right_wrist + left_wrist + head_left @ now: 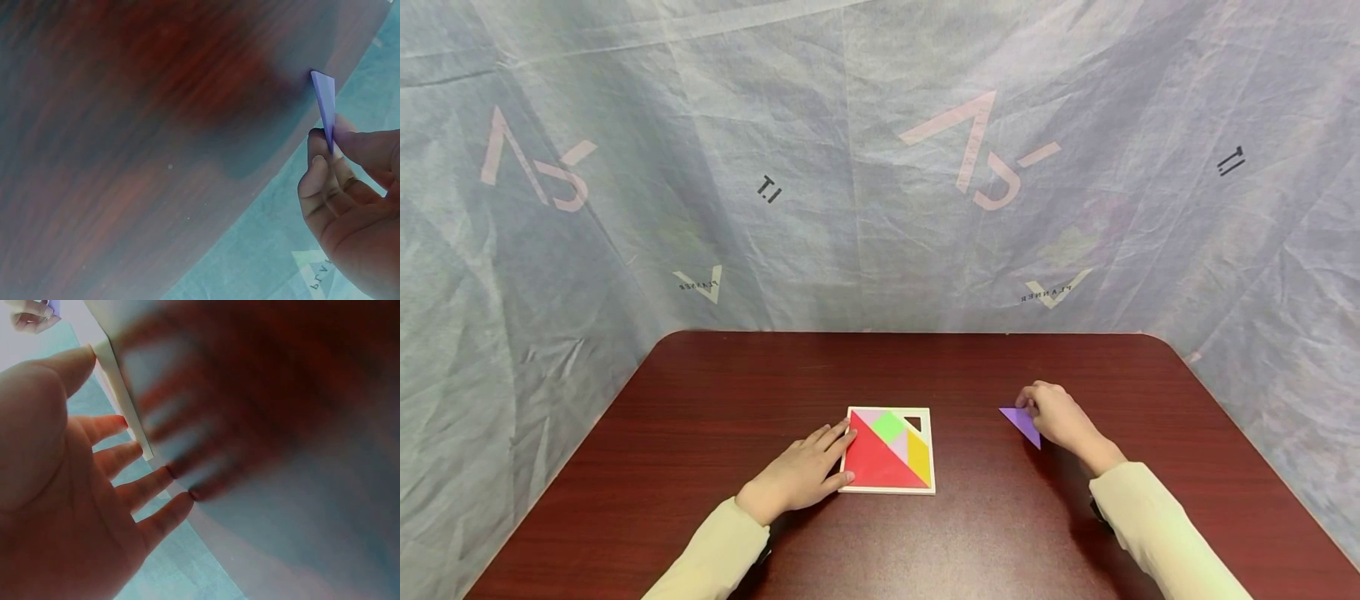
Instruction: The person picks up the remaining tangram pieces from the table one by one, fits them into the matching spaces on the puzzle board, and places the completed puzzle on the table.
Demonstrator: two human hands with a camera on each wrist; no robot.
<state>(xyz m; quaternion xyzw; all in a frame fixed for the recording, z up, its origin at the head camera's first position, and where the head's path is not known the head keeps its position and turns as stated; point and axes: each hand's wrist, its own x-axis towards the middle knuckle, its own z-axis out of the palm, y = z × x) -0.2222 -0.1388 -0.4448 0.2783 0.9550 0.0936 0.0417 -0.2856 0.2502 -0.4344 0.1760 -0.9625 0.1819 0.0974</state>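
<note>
A square tangram board [933, 467] with a pale frame lies mid-table. It holds a large red area [880, 462], a green square [889, 427], pink pieces and a yellow parallelogram [917, 460]. A dark triangular gap shows at its upper right corner. My left hand [801, 471] rests on the board's left edge, fingers spread and fairly straight; the left wrist view shows fingertips along the pale rim [119, 381]. To the right, my right hand [1060, 418] pinches a purple triangle [1024, 425] between thumb and fingers. In the right wrist view this triangle [325, 100] appears tilted, seen nearly edge-on.
The dark red wooden table [760, 375] has rounded far corners. Behind it and along both sides hangs a grey cloth [850, 250] with printed letters and marks.
</note>
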